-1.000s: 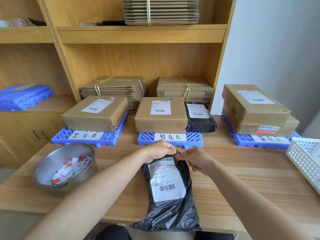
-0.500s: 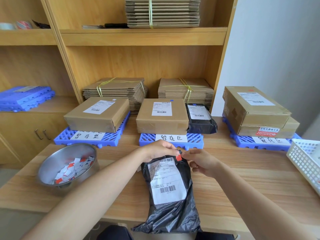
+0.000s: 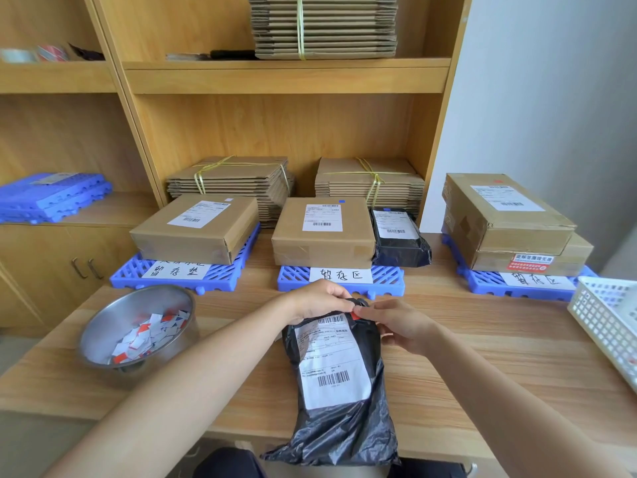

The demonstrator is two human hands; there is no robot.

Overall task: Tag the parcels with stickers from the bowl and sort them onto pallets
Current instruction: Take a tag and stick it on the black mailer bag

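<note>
A black plastic parcel (image 3: 339, 422) with a white shipping label lies on the wooden table in front of me, its near end hanging over the table's edge. My left hand (image 3: 319, 300) grips the parcel's far end with curled fingers. My right hand (image 3: 396, 324) pinches a small red sticker (image 3: 355, 316) at the label's top right corner. A steel bowl (image 3: 103, 326) with several red-and-white stickers stands at the left. Three blue pallets stand behind: the left pallet (image 3: 134, 276) with one box, the middle pallet (image 3: 389, 277) with a box and a black parcel, the right pallet (image 3: 489, 282) with two stacked boxes.
A white plastic basket (image 3: 606, 315) sits at the table's right edge. Bundles of flat cardboard (image 3: 238, 177) tied with yellow string fill the shelf behind the pallets. Spare blue pallets (image 3: 51, 196) lie on the left cabinet.
The red sticker has come down from between my fingertips onto the parcel's label corner. Both hands have stayed at the parcel's far end.
</note>
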